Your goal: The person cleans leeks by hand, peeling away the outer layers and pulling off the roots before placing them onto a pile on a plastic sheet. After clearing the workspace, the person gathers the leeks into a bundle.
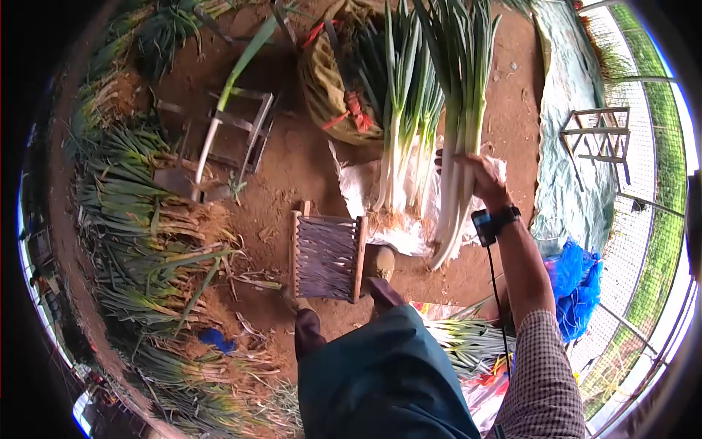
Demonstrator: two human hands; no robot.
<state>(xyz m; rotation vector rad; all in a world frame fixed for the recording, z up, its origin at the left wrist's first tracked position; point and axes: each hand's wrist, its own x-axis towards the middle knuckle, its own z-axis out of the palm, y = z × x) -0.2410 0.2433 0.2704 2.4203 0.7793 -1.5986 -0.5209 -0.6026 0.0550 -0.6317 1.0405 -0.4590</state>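
My right hand [484,178], with a strap and small device at the wrist, is closed around the white stems of a few long green onions [455,197]. Their green leaves stretch toward the top of the view and the root ends hang low. Beside them, a row of green onions [395,161] lies on a white sheet [355,183], roots toward me. No part of my left hand shows. One single green onion [210,146] rests across a metal stand [252,132] on the left.
A woven stool [327,257] stands by my feet. Piled green onions [139,219] line the left side. A tan sack [322,80] with red ties is ahead. At right are a green tarp [570,132], a metal frame stool [601,135] and a blue net bundle [579,289].
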